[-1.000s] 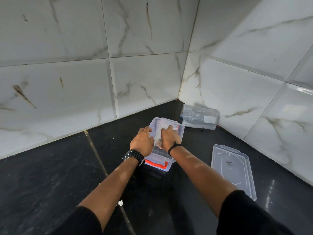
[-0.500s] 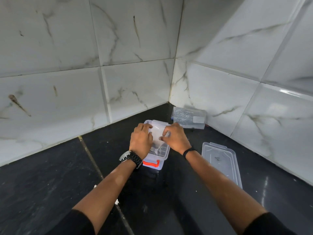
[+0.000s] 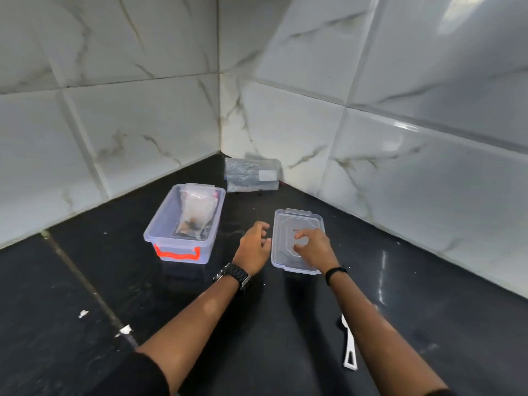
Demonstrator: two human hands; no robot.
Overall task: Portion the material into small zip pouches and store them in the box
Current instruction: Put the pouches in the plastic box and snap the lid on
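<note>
- The box (image 3: 183, 224) is sitting open on the black counter (image 3: 71, 295), near the corner of the tiled walls (image 3: 128, 124), its orange latch (image 3: 177, 253) facing the person.
- The pouches (image 3: 198, 210) are lying inside the box, leaning toward its far end; the top one is showing small dark bits near its lower end.
- The lid (image 3: 295, 238) is lying flat on the counter just right of the box, apart from it.
- The right hand (image 3: 315, 248) is hovering over the lid with fingers loosely curled and grasping nothing; whether the fingertips are touching the lid cannot be told.
- The left hand (image 3: 254, 247) is hanging between box and lid, beside the lid's left edge, fingers relaxed and half curled, holding nothing.
- A watch (image 3: 233, 275) is sitting on the left wrist and a dark band (image 3: 335, 271) on the right.
- A pack of clear bags (image 3: 251, 174) is leaning against the right wall behind the box.
- A white tool (image 3: 349, 350) is lying on the counter near the right forearm, partly hidden by it.
</note>
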